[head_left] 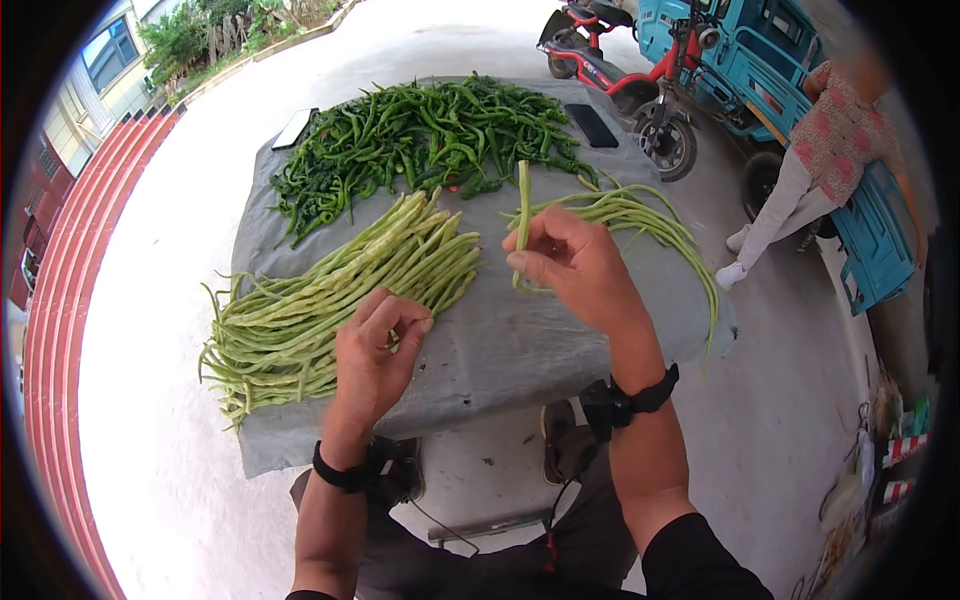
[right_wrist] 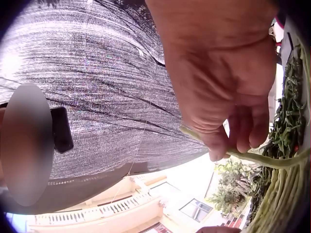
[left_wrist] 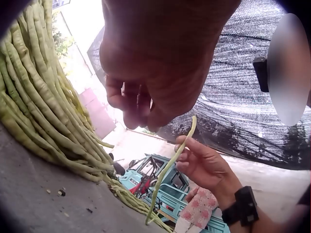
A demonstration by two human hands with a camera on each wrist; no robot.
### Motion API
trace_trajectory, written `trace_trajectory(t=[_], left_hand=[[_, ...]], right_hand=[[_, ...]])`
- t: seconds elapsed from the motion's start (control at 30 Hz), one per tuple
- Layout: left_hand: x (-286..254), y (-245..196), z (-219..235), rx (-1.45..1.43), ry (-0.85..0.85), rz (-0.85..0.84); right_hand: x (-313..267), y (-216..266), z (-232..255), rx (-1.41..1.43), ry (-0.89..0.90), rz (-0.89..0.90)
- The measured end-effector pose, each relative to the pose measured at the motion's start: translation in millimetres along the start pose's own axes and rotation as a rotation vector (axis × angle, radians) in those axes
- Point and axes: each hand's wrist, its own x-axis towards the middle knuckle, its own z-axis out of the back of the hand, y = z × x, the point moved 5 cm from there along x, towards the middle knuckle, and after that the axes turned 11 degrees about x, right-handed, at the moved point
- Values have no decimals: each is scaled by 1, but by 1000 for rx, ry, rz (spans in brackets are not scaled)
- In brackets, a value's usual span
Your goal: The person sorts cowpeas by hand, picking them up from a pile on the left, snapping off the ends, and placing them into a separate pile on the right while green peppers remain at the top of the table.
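Nearest, the left hand (head_left: 372, 345) curls its fingers, apparently empty, over the sorted yardlong bean pile (head_left: 320, 300) on the grey cloth (head_left: 520, 340). Beyond, the right hand (head_left: 570, 265) pinches one long bean (head_left: 523, 205) upright, lifted off the loose beans (head_left: 640, 215). A slack pinch could drop it among the farther green chillies (head_left: 420, 135), mixing the heaps.
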Motion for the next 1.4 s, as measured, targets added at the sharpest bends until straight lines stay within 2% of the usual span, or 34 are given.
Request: trace_trajectory(t=[0.13, 0.17, 0.27, 0.37, 0.47, 0.57, 0.67, 0.87, 1.07, 1.17, 1.27, 1.3, 1.4], left_hand=[[-2, -7, -9, -192, 64, 68], [-4, -3, -13, -259, 143, 88], [-5, -13, -21, -514, 163, 24], [-10, -22, -29, -762, 276, 28], [-18, -25, -34, -856, 442, 167], [-21, -18, -32, -920, 511, 211], [-21, -15, -32, -1017, 447, 268], [-24, -4, -23, -903, 436, 354], [-17, 4, 27, -719, 370, 376], [-21, 9, 76, -468, 263, 376], [-20, -5, 112, -9, 101, 109], [-19, -12, 120, 40, 23, 117], [-20, -4, 139, 410, -52, 40]], right_hand=[[-5, 12, -23, 224, 151, -83], [-6, 13, -29, 284, 183, -105], [-8, 16, -41, 383, 217, -98], [-8, 19, -45, 503, 217, -69], [-7, 23, -38, 565, 102, -80], [-3, 21, -21, 642, 31, -46], [0, 19, 0, 694, -67, 16], [1, 6, 47, 717, -240, 27], [2, -7, 68, 740, -246, -51], [5, -17, 71, 790, -271, -100], [10, -26, 54, 810, -188, -173], [12, -30, 47, 800, -183, -198], [20, -48, 21, 748, -179, -262]])
